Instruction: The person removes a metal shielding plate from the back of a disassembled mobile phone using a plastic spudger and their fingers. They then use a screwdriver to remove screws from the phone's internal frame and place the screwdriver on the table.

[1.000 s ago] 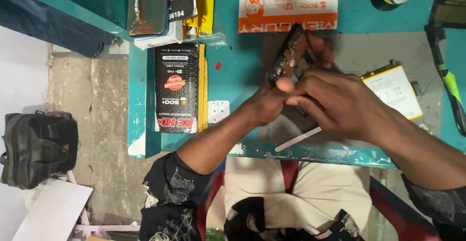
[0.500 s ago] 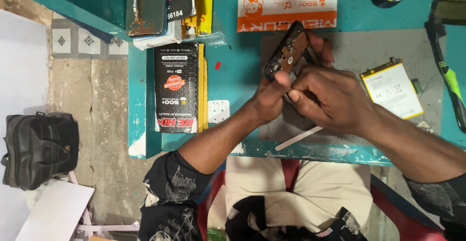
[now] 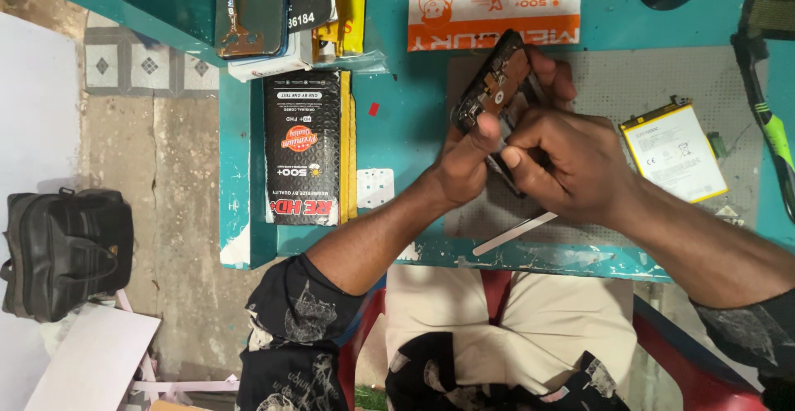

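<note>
1. This is a small phone-repair workshop, shown by the worn teal workbench (image 3: 397, 129) with chipped paint along its front edge.
2. On the bench lies a grey work mat (image 3: 662, 79), and on it, to the right, a loose phone battery (image 3: 675, 152).
3. Over the mat an opened phone (image 3: 494, 79) shows its bare circuit board.
4. Left of the mat lies a black spare-part box (image 3: 302, 147), with more stacked packets (image 3: 290, 13) beyond it.
5. Left of the bench, a black backpack (image 3: 66, 249) sits on a rough concrete floor (image 3: 174, 212).
</note>
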